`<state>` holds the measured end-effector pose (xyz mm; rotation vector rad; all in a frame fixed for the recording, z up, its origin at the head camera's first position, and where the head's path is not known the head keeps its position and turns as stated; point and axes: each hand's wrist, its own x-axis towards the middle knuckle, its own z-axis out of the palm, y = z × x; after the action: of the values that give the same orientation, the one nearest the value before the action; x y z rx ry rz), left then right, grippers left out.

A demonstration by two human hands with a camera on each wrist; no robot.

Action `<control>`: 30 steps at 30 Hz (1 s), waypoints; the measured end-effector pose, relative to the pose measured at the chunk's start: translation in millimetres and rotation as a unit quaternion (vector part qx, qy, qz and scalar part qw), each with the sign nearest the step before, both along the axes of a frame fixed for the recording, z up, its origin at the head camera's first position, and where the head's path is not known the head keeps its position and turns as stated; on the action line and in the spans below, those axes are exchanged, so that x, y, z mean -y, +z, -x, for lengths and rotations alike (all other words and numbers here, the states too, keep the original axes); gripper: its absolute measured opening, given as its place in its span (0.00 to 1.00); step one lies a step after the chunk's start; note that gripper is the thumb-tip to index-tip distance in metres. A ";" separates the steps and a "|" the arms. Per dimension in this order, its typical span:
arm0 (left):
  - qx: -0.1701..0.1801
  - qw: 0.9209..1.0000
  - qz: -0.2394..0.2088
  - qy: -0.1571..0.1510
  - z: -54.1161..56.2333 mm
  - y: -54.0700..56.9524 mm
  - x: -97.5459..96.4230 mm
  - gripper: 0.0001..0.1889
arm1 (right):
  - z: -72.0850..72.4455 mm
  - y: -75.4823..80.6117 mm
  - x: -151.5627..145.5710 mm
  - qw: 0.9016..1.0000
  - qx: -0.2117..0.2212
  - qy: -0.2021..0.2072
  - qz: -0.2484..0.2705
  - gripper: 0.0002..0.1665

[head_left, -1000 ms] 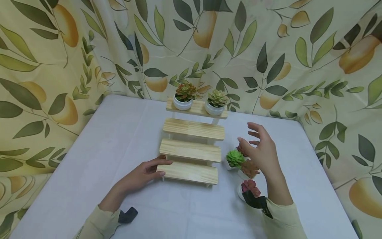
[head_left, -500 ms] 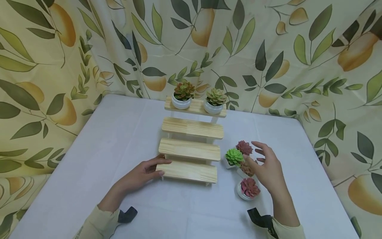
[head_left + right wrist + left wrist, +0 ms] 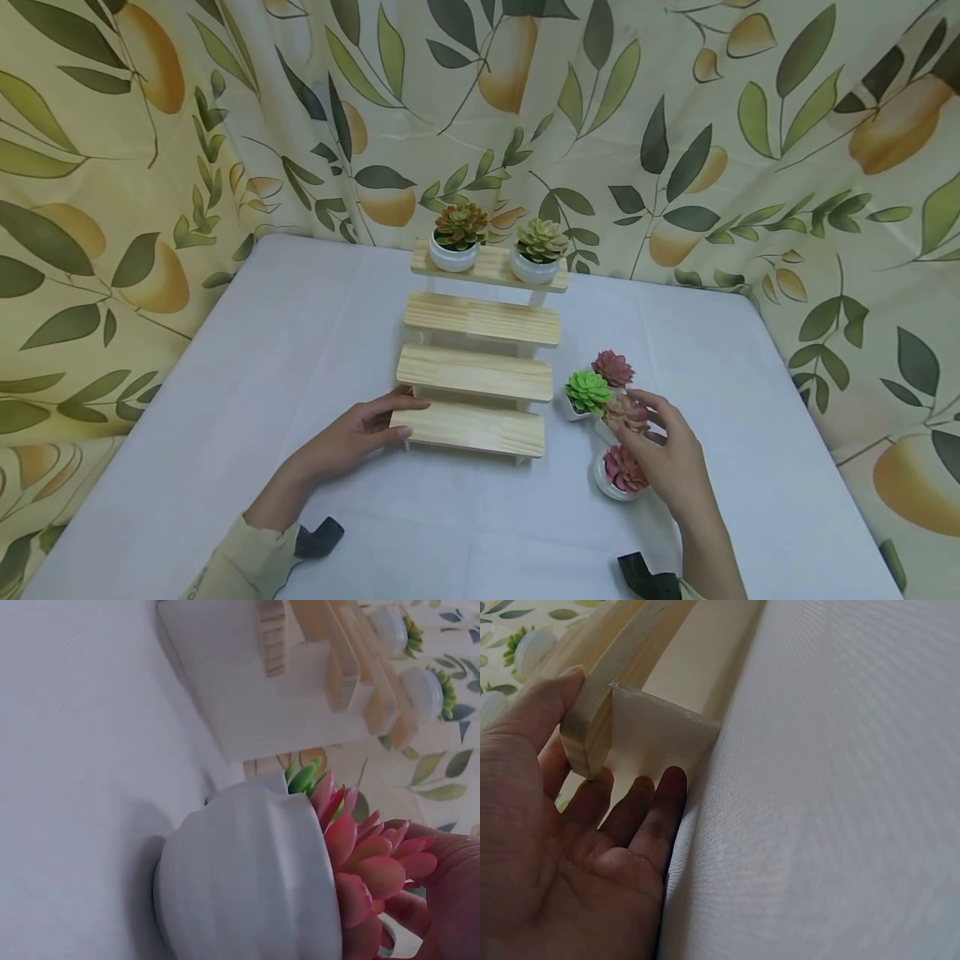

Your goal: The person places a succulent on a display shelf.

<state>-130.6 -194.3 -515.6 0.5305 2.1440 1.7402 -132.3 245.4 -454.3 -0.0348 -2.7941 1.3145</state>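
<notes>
My left hand (image 3: 352,435) grips the left end of the lowest board (image 3: 472,431) of a four-step wooden shelf stand. In the left wrist view, one digit lies on the board (image 3: 589,724) and the others reach below it, beside the white side support (image 3: 656,731). My right hand (image 3: 671,460) has thumb and index finger on either side of a brownish-pink potted succulent (image 3: 624,412). Its other fingers are partly hidden. A pinkish-red succulent in a round white pot (image 3: 247,870) stands just in front; that pot fills the right wrist view's foreground.
On the top board (image 3: 491,267) stand a red-green succulent (image 3: 459,229) and a pale green one (image 3: 540,242), both in white pots. A bright green succulent (image 3: 587,391) and a dark red one (image 3: 612,367) stand beside the stand. A leaf-print curtain (image 3: 480,100) hangs behind the white-covered table (image 3: 420,533).
My right hand has come down and in, from above the right-hand plants to the brownish-pink succulent. The left hand keeps its hold on the lowest board.
</notes>
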 end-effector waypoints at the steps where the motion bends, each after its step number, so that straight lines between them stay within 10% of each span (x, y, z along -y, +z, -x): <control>1: 0.000 1.000 0.002 0.001 0.0 0.2 0.1 0.21 | -0.2 -1.3 -0.9 1.000 -0.003 0.002 0.009 0.37; 30: 0.004 1.000 -0.009 -0.001 -0.6 -0.5 -0.8 0.21 | -2.5 -14.3 -10.5 0.996 0.000 0.029 0.080 0.31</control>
<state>-130.0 -193.5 -516.1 0.5298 2.1246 1.7588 -129.9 255.9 -468.5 0.0403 -2.7029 1.5474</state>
